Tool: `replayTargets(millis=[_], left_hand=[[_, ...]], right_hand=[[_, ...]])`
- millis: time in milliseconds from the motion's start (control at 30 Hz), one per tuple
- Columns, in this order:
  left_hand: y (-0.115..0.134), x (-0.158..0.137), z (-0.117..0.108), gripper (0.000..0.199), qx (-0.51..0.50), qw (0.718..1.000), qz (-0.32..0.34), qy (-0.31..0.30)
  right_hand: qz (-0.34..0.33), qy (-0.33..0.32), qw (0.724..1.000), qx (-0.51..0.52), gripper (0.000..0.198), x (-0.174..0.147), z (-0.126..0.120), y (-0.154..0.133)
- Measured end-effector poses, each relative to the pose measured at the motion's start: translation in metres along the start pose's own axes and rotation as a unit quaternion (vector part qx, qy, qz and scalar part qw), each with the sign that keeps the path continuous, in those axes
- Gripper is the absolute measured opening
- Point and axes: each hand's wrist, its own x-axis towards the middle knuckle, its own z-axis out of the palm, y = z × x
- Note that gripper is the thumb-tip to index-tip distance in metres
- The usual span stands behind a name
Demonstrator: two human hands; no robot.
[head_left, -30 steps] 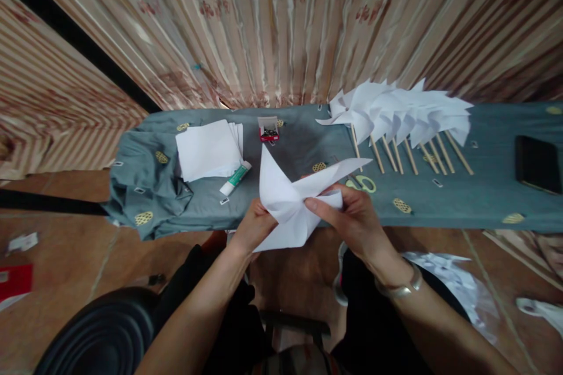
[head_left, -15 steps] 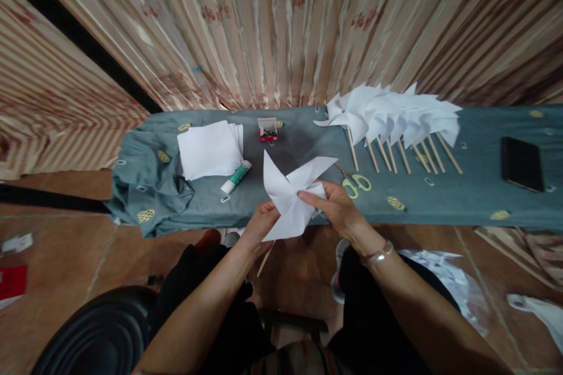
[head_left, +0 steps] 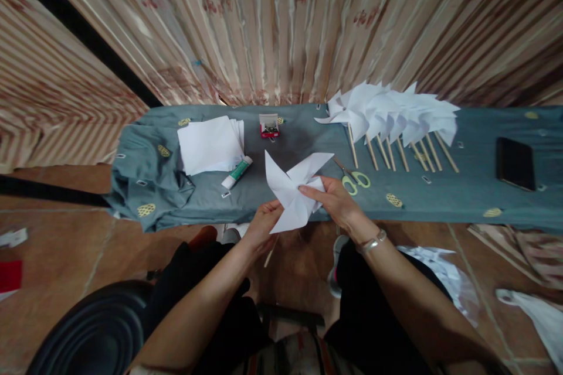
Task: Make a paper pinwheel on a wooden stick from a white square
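A white paper pinwheel point(head_left: 294, 190) is held between my hands over the front edge of the cloth-covered table. My left hand point(head_left: 265, 221) is closed at its lower left side, partly behind the paper. Below that hand the end of a wooden stick point(head_left: 270, 254) shows. My right hand point(head_left: 331, 198) grips the right side, its thumb pressed close to the pinwheel's centre. Just right of my right hand lie scissors point(head_left: 355, 180) with pale green handles. A small open red box point(head_left: 269, 128) with small dark pieces sits beyond the pinwheel.
On the blue-grey cloth point(head_left: 466, 199) stand a stack of white paper point(head_left: 209, 146), a glue stick point(head_left: 236, 171), a row of overlapping finished pinwheels point(head_left: 391, 111) on sticks and a black phone-like object point(head_left: 515, 163). A patterned curtain hangs behind. A black round stool point(head_left: 92, 328) is at lower left.
The view has shifted slightly. The pinwheel is tilted a little differently and sits slightly higher, with both hands still on it.
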Motion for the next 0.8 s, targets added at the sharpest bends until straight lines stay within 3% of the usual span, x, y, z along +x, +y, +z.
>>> replayTargets(millis=[800], left_hand=[[-0.0021,-0.0021,-0.0016,0.039,-0.045,0.999,-0.005,0.006]], right_hand=[[0.010,-0.014,0.999,-0.052,0.043,0.0014,-0.0002,0.0001]])
